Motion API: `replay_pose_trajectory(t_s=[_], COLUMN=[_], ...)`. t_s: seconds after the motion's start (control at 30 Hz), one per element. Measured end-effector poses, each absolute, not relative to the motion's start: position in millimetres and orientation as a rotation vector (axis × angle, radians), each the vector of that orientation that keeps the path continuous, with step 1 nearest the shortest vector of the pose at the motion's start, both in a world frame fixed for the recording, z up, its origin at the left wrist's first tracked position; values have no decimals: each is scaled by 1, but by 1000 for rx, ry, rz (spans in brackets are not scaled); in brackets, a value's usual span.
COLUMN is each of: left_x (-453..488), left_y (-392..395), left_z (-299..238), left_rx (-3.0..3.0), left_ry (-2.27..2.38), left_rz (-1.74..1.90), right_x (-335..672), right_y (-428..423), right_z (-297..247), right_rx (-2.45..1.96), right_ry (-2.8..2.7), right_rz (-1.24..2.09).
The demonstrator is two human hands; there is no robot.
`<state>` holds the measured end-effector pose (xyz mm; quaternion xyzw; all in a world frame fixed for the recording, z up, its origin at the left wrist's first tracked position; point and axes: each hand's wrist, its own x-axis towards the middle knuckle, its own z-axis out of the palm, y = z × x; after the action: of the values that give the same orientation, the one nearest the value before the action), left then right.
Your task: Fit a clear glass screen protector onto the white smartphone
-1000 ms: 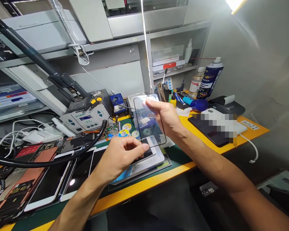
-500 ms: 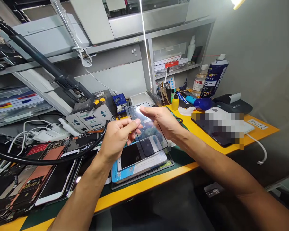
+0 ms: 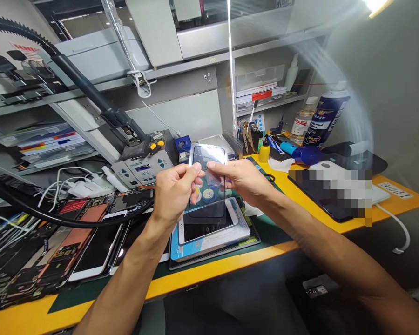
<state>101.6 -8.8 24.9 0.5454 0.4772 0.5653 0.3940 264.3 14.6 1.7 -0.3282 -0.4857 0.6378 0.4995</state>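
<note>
Glass panel [image 3: 212, 204] edge behind left hand [image 3: 174, 193] (white device [image 3: 321, 166] pixelated)

Across the yellow-edged bench [image 3: 230, 264] a green mat; on it a blue pad [image 3: 176, 244] under a white phone [image 3: 209, 229] with a dark screen. To the left, a spread of opened phones [image 3: 97, 246], some face up, some stripped to boards, with a black flexible hose [image 3: 56, 218] curving over them. Behind those, tangled white cables [image 3: 80, 186] and a grey soldering station [image 3: 143, 168]. Further back, a tool holder [image 3: 251, 135] crowded with tweezers and brushes, just beside a small yellow bottle [image 3: 264, 152]. At the right, a blue spray can [image 3: 326, 121] next to a clear bottle [image 3: 302, 123], and a dark tablet [image 3: 310, 190] lying flat, partly blurred.
</note>
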Motion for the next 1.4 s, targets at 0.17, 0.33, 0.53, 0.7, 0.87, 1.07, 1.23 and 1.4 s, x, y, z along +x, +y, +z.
replay_pose_trajectory(t_s=[0.17,0.33,0.53,0.7,0.87,1.07,1.23,1.4], left_x=[98,96,96,99,98,91,87,82], left_y=[0,6,7,9,10,8,-1,-20], left_z=[25,22,25,25,26,33,31,18], left_rx=[1325,1276,1249,1238,1216,1203,1255,1316], left_ry=[1280,1316,1329,1339,1347,1351,1233,1168], left_rz=[1467,1458,1489,1496,1534,1605,1542,1280], right_x=[263,260,261,266,261,263,263,255], right_y=[15,13,12,16,15,14,13,12], right_z=[-7,-6,4,2,-1,4,3,-7], right_rx=[-820,-690,-648,-761,-761,-625,-608,-574], right_ry=[-1293,-1271,-1139,-1196,-1256,-1259,-1243,-1228], right_rz=[1654,1751,1860,1958,1996,1998,1930,1807])
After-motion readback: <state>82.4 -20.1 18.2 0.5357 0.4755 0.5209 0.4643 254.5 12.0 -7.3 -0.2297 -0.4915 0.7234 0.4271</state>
